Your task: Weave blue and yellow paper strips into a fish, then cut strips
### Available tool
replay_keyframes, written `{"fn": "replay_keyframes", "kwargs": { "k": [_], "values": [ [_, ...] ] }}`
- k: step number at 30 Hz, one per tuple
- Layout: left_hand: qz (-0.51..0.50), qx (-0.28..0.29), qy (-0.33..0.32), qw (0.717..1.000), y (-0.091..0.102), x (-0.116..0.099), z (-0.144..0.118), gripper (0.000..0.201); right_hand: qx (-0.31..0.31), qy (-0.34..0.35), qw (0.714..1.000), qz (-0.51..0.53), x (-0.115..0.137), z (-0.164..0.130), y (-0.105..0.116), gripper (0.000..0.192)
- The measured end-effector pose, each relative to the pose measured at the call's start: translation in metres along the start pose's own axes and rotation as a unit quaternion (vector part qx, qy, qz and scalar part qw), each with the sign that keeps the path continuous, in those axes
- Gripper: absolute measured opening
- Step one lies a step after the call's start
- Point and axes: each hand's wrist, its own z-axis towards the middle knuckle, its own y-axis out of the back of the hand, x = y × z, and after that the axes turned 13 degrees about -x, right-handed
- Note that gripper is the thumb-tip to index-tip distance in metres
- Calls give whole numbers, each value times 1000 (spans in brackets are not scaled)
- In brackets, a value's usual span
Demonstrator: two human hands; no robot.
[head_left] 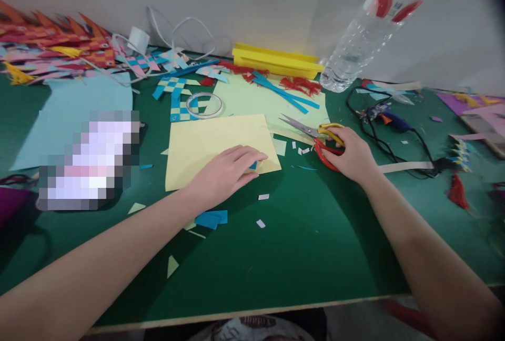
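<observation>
Right hand [352,156] closed over the handles of the scissors [315,138], blades pointing left and away toward the yellow sheet [215,143], which lies just to their left under the flat, open left hand [224,172], on a green table [284,246] littered with paper scraps [211,219] before a pale wall
</observation>
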Motion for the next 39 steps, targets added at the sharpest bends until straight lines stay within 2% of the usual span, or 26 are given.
{"fn": "replay_keyframes", "kwargs": {
  "k": [6,13,16,22,29,32,36,39],
  "values": [
    [-16,-19,-57,998,-1,-1,-2,16,-5,15,1000,-4,-1,0,0,46],
    [4,-40,-68,997,-1,-2,-5,16,-2,10,1000,-8,0,0,0,47],
    [-3,-50,-58,997,0,-1,-5,18,-6,14,1000,-4,-1,0,-1,46],
    [-60,-35,-26,997,2,-1,-4,20,-4,12,1000,-5,-1,1,0,46],
    [-143,-16,-63,988,6,-6,-5,14,2,14,1000,-5,0,1,0,46],
    [-126,-35,-64,989,5,-7,-5,18,3,11,1000,-6,0,1,1,46],
    [-67,-68,-34,995,4,-6,-4,23,2,9,1000,-9,1,1,1,47],
    [-101,-66,-29,992,5,-7,-4,20,3,9,1000,-10,1,1,1,46]
  ]
}}
